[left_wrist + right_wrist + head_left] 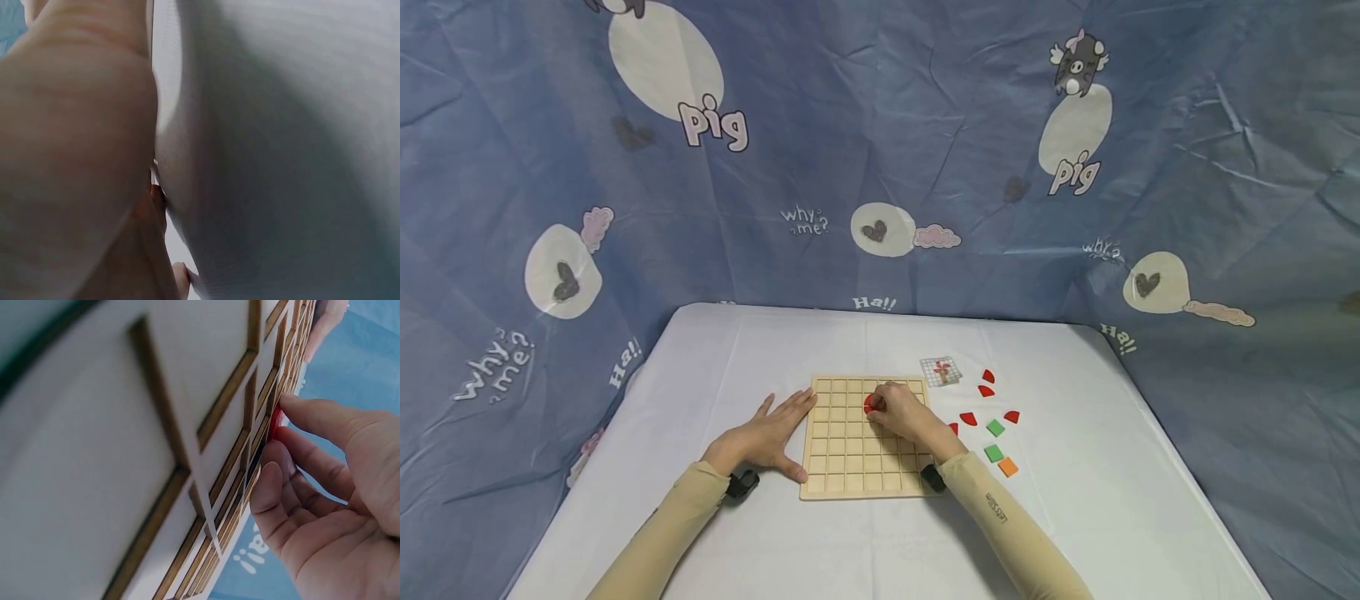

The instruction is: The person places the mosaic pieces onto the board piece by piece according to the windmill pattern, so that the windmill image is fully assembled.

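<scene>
A wooden grid board [838,467] lies flat on the white table. Spread along its left edge is my left hand [769,435], fingers straight, with fingertips and thumb at the rim. My right hand [901,410] reaches over the board's upper part. In the right wrist view, the thumb and index finger of the right hand [331,487] pinch a small red piece [275,421] down at the grid. Red also shows beside those fingertips in the head view, partly hidden by them. The left wrist view holds mostly blurred skin and tablecloth.
Right of the board lie several red quarter-circle pieces [968,418], two green squares [996,427] and an orange square [1008,467]. A pattern card [941,371] lies off the board's upper right corner. A blue printed curtain [880,150] hangs behind the table [790,550].
</scene>
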Available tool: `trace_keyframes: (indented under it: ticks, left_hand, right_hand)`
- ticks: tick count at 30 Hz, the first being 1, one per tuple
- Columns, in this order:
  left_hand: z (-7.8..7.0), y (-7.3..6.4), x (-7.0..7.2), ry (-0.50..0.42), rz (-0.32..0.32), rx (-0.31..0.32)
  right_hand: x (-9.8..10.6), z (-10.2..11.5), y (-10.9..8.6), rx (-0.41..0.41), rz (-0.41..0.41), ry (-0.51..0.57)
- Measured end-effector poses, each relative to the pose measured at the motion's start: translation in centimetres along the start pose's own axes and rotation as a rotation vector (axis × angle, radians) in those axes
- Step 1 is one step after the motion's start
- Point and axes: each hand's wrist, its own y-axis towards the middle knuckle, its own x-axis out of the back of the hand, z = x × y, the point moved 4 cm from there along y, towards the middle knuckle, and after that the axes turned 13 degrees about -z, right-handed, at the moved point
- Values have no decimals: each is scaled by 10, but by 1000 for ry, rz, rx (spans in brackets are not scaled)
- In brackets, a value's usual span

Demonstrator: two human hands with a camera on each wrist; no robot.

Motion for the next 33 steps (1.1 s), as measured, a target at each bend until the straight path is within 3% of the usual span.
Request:
trace_keyframes:
  ticks: [18,33]
  left_hand:
    - [3,1,-2,-1,7,1]
    - [4,1,-3,1,6,5]
  right_hand:
    - [3,-2,-2,-7,-36,-45]
    - [43,-27,-20,-106,-97,2]
